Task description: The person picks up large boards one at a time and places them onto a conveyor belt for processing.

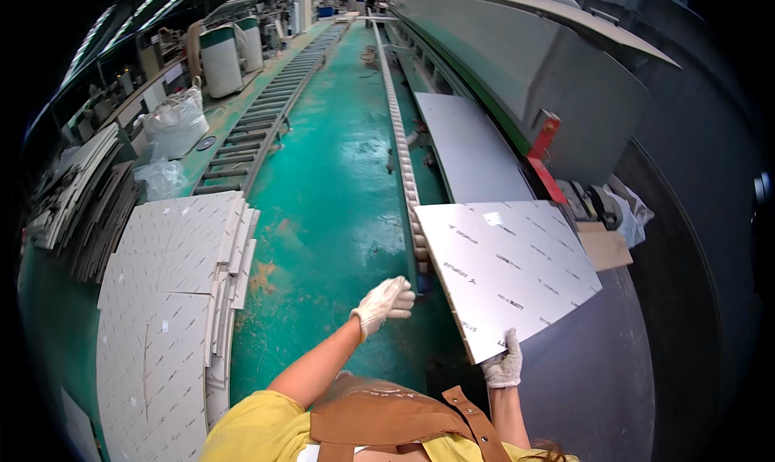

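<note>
A pale grey rectangular panel [507,272] lies flat in front of me, resting on the feed bed of a long green machine [517,66]. The panel's long axis runs from its near corner by my body away and to the right, toward the machine. My right hand [504,363], in a white knit glove, grips that near corner, fingers pinched over the panel's edge. My left hand [384,302], also gloved, hangs in the air just left of the panel, touching nothing, its fingers loosely curled together. So the right hand is on the panel and the left is near but apart from it. Beyond the panel, a second grey panel [468,151] lies farther along the bed. A roller track [401,151] runs along the panel's left edge. Left of that is the green floor [331,195], and farther left a stack of pale panels [169,300].
</note>
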Demonstrator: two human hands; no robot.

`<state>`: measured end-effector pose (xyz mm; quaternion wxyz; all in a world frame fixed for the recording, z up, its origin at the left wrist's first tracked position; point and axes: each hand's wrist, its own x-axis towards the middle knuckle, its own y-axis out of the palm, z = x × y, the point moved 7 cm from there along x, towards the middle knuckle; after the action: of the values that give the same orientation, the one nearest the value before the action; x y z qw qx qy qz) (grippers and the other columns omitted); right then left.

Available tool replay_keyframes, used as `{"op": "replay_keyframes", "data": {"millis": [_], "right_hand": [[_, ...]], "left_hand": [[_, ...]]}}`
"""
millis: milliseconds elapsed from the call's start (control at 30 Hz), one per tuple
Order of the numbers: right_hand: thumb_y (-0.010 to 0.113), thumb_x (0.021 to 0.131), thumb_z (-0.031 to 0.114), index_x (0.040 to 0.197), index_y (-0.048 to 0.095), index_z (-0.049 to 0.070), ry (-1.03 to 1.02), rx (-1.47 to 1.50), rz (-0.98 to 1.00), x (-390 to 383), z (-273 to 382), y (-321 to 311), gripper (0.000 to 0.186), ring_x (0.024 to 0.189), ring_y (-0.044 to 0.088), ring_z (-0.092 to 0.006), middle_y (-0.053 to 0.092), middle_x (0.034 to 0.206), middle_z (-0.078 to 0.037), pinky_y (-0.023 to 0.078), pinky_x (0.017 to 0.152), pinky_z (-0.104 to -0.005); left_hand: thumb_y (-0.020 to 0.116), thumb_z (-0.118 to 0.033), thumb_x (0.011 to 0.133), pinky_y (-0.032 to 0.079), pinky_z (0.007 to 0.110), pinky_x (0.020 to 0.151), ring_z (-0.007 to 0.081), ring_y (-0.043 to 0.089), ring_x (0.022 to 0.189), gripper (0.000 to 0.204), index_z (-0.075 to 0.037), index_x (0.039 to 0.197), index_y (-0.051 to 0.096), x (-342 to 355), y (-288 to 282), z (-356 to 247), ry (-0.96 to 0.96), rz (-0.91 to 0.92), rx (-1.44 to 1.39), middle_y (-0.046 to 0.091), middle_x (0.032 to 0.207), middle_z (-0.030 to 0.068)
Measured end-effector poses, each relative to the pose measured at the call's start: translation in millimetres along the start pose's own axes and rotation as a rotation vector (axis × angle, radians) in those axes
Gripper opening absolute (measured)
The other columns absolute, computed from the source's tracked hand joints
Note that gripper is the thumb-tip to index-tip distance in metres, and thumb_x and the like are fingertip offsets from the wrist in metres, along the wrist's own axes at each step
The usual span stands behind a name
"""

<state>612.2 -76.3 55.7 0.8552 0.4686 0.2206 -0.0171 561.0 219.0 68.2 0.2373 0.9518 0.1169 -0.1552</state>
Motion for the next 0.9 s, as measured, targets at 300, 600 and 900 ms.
{"op": "replay_keyframes", "data": {"millis": [300, 600, 900], "right_hand": [[0.062, 0.085, 0.018, 0.132, 0.035, 0.002, 0.376, -0.146, 0.304, -78.5, 3.0, -50.7, 0.057, 0.12, 0.045, -0.0296, 0.045, 0.132, -0.014, 0.039, 0.099, -0.0462], [0.047, 0.091, 0.03, 0.133, 0.034, -0.005, -0.097, -0.382, 0.599, -88.2, 55.8, -99.5, 0.056, 0.121, 0.041, -0.0338, 0.038, 0.135, -0.023, 0.035, 0.101, -0.0486], [0.049, 0.091, 0.02, 0.122, 0.042, -0.011, 0.143, -0.602, 1.145, -233.4, -109.4, -82.0, 0.044, 0.107, 0.054, -0.0288, 0.05, 0.124, -0.023, 0.044, 0.095, -0.0424]], "left_hand": [[0.06, -0.01, 0.085, 0.058, 0.043, 0.073, 0.0307, 0.065, 0.089, 0.038, 0.006, 0.117, 0.048, 11.4, 119.7, 34.7, -0.063, 0.152, -0.474, 0.06, 0.104, 0.0196], [0.073, -0.016, 0.075, 0.05, 0.026, 0.068, 0.012, 0.06, 0.081, 0.042, 0.007, 0.107, 0.057, -201.2, 62.9, -13.8, 0.286, -0.206, -0.031, 0.064, 0.094, 0.009], [0.064, -0.022, 0.085, 0.051, 0.025, 0.075, 0.0106, 0.06, 0.09, 0.039, 0.005, 0.112, 0.056, -555.3, -66.4, 102.3, 0.529, -0.742, -0.185, 0.062, 0.102, 0.0087]]}}
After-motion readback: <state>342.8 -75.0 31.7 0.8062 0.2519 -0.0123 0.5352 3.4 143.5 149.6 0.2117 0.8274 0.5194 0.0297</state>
